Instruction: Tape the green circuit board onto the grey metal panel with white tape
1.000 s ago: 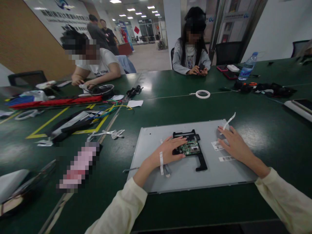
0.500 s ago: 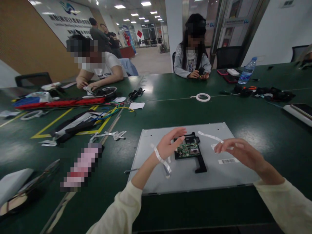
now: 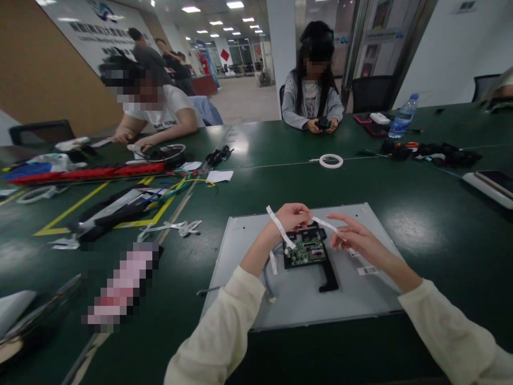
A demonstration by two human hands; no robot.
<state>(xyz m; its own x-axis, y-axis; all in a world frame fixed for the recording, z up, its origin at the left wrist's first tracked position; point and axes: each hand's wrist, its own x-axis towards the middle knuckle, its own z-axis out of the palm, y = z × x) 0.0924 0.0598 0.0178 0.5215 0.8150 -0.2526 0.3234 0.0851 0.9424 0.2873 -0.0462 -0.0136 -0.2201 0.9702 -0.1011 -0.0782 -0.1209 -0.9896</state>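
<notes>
A grey metal panel (image 3: 360,289) lies flat on the green table in front of me. On it sits a black plastic frame holding a small green circuit board (image 3: 305,252). Both my hands hover just above the board. My left hand (image 3: 289,216) and my right hand (image 3: 352,238) pinch the two ends of a white tape strip (image 3: 325,225) stretched between them. More white strips (image 3: 278,227) stick to my left wrist and dangle beside it. Two barcode labels (image 3: 367,270) lie on the panel under my right forearm.
A tape roll (image 3: 331,160) lies mid-table. Wires, a red bar (image 3: 88,172) and black parts crowd the left side beside yellow floor-style lines. Two people sit across the table, working. A water bottle (image 3: 403,115), phones and black gear lie far right.
Both hands lifted off the panel and came together above the board. My right hand brought up the white strip, and my left hand now holds its other end.
</notes>
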